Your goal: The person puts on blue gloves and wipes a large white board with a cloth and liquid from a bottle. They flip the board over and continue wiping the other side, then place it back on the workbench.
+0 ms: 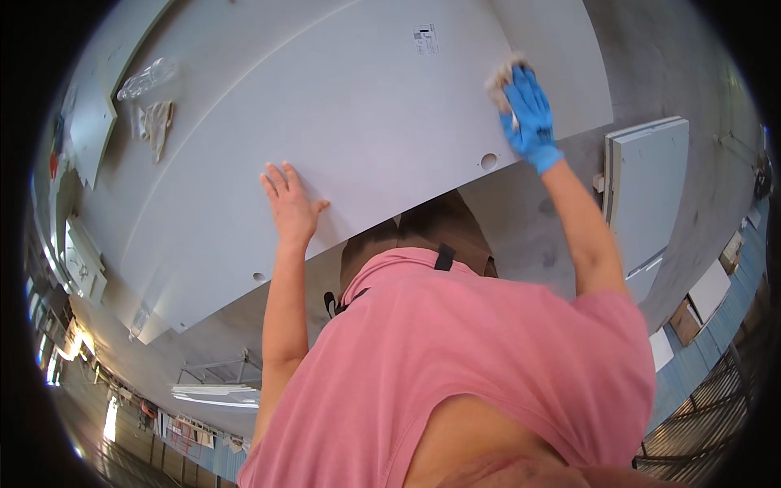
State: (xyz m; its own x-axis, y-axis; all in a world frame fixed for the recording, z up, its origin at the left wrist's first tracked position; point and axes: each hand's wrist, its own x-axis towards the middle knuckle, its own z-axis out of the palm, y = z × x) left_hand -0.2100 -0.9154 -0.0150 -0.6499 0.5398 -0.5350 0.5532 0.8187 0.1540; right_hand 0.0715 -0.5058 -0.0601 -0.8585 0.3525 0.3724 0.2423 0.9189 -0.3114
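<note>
A large pale grey panel (358, 106) lies flat in front of me, with a printed label (425, 38) on its far part and a round hole near its front edge. My left hand (292, 202) is bare and rests on the panel with its fingers spread. On the right, my right hand (530, 114) wears a blue glove and presses a whitish cloth (501, 83) against the panel's surface. Its fingers lie over the cloth, which is bunched and shows past the fingertips.
At the far left of the panel lie a clear plastic bottle (148, 79) and a pair of pale work gloves (153, 126). More pale panels are stacked (651, 175) on the right. A rack with white panels (220, 394) stands at the lower left.
</note>
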